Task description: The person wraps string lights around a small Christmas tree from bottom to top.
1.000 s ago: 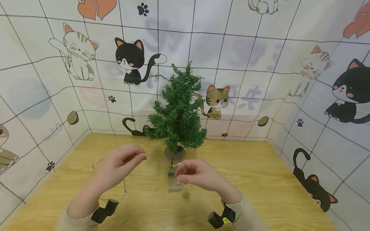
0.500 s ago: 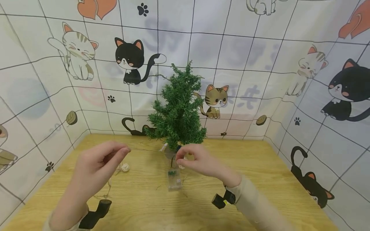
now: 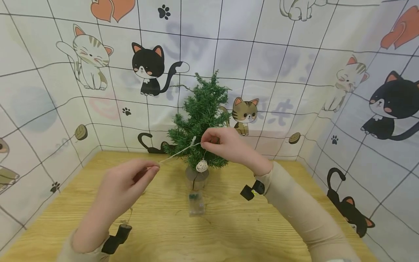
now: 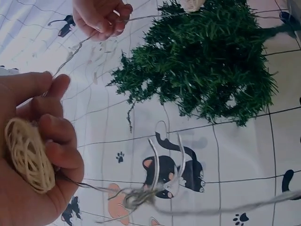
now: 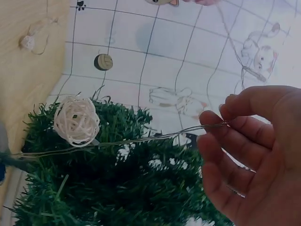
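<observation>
A small green artificial tree stands upright on its round base. In front of it, my right hand pinches the thin wire of a string of lights between thumb and index finger. A white wicker ball on the string hangs by the tree's lower branches. Lower and to the left, my left hand pinches the same wire, which runs taut between both hands. In the left wrist view, another wicker ball rests in the left palm under curled fingers, and tangled wire trails below.
A clear box lies on the wooden table before the tree base. Another wicker ball with loose wire lies on the table in the right wrist view. Cat-printed cloth walls the back and sides.
My right hand has risen toward the tree, lifting the wire and a wicker ball to its lower branches. My left hand swung out left, then came partly back.
</observation>
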